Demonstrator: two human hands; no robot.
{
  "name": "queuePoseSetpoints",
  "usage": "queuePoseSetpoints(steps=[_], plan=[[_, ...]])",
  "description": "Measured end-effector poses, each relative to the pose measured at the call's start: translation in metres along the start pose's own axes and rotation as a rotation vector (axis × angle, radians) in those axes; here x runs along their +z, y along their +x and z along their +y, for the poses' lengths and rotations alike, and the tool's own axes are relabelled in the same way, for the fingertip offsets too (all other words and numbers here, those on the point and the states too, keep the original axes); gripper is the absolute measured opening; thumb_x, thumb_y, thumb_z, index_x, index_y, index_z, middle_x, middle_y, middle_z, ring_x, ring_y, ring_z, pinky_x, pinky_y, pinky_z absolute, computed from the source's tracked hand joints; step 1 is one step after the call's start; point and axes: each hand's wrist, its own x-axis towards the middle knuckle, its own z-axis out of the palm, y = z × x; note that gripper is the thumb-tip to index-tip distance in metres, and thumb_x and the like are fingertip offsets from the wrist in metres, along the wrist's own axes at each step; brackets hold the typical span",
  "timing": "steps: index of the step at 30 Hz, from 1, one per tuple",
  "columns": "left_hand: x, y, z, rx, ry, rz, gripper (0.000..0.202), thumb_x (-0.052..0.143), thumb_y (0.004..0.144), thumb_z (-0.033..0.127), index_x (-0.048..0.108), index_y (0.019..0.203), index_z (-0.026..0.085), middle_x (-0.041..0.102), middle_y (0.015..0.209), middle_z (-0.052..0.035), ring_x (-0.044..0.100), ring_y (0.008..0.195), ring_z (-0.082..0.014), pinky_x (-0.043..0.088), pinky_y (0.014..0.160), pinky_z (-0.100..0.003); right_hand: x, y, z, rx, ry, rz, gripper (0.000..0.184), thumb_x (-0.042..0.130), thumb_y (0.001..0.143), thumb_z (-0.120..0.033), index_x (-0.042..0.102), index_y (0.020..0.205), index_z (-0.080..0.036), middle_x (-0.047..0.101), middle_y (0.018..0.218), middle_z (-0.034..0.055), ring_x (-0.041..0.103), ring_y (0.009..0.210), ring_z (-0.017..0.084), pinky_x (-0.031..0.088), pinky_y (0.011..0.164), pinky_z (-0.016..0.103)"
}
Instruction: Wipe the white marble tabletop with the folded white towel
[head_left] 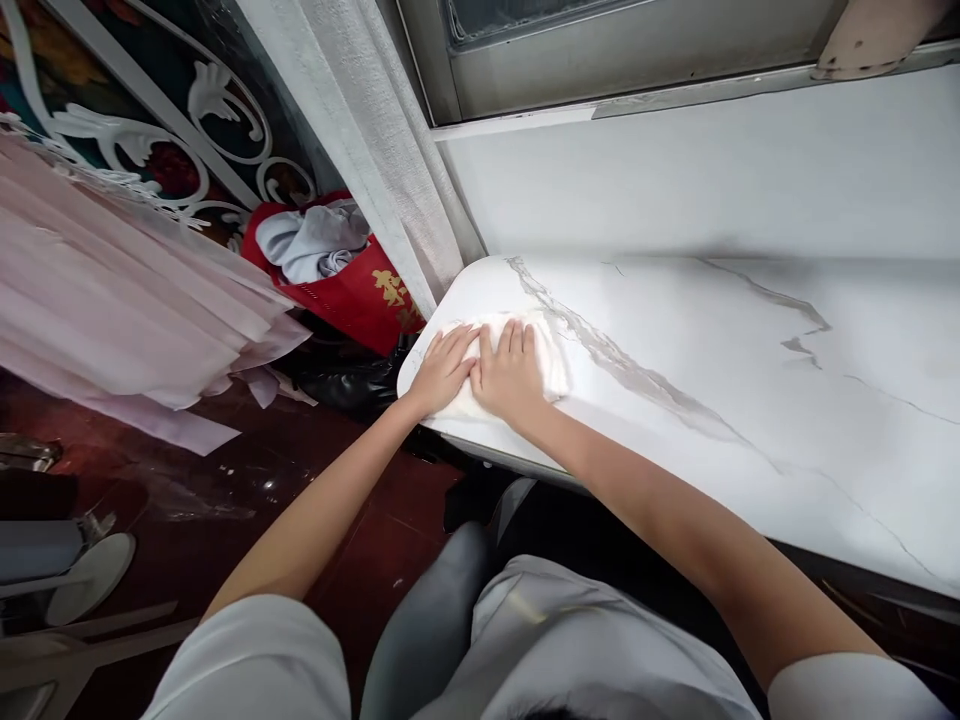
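Note:
A white, fluffy cloth (553, 365) lies folded on the rounded left end of a white marble-patterned countertop (750, 390). My left hand (444, 374) rests flat on the cloth's left part, fingers stretched toward the wall. Beside it, my right hand (508, 376) presses flat on the middle of the cloth, its fingers extended as well. The thumbs are close together. Much of the cloth is hidden beneath both palms.
Left of the counter stands a red bag (341, 300) stuffed with grey fabric, near a black plastic bag (352, 385). A pink curtain (135, 280) hangs farther left. A white wall panel (675, 180) and a metal window frame (600, 75) border the counter's back.

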Motion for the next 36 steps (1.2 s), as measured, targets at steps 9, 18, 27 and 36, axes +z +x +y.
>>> queuePoseSetpoints(steps=[9,18,27,36], plan=[[-0.007,-0.05,-0.01,-0.022,-0.004,0.029,0.055,0.031,0.094,0.031,0.042,0.147,0.021,0.044,0.157,-0.0086,0.035,0.147,-0.0206,0.017,0.125,-0.048,-0.008,-0.033,-0.039,-0.022,0.056,-0.043,0.063,0.039,0.099,-0.03,0.034,0.151,0.005,0.039,0.149,0.0354,0.037,0.142,0.043,0.017,0.114,0.066],[-0.005,0.016,-0.021,-0.017,-0.027,0.03,0.052,0.031,0.093,0.03,0.045,0.142,0.019,0.047,0.154,-0.0096,0.039,0.144,-0.0215,0.019,0.124,-0.046,0.004,0.019,-0.014,0.042,0.032,-0.013,0.061,0.038,0.099,-0.029,0.036,0.15,0.003,0.042,0.149,0.0332,0.037,0.141,0.043,0.017,0.113,0.067],[0.005,0.133,-0.048,0.092,-0.098,0.059,0.046,0.032,0.096,0.032,0.051,0.137,0.023,0.053,0.149,-0.0076,0.043,0.14,-0.0221,0.02,0.123,-0.043,0.023,0.105,0.04,0.121,0.014,0.035,0.058,0.031,0.099,-0.026,0.038,0.148,0.004,0.043,0.147,0.033,0.035,0.141,0.044,0.017,0.112,0.065],[0.016,0.212,-0.07,0.188,-0.186,0.083,0.046,0.036,0.098,0.039,0.053,0.137,0.022,0.054,0.148,-0.0082,0.043,0.141,-0.0272,0.024,0.121,-0.039,0.036,0.161,0.077,0.142,0.029,0.068,0.055,0.025,0.1,-0.026,0.037,0.145,0.005,0.043,0.147,0.0321,0.034,0.14,0.043,0.012,0.112,0.069]])
